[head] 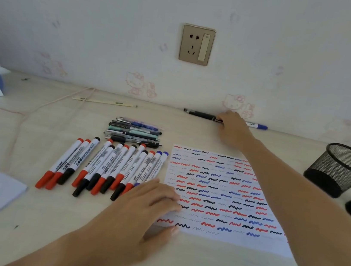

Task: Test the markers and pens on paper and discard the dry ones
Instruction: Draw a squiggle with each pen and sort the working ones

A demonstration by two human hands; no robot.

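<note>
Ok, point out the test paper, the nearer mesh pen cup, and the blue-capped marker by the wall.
test paper (219, 184), head view, middle of the scribbled sheet.
mesh pen cup (335, 175), head view, outer mesh wall.
blue-capped marker (259, 126), head view, blue cap end.

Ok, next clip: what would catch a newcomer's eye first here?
Probably the paper at centre right, filled with rows of red, blue and black squiggles, with the left hand resting flat on its left edge. Just left of it lies a fanned row of whiteboard markers with a small pile of pens behind. At the wall, the right hand reaches onto a black pen.
</note>
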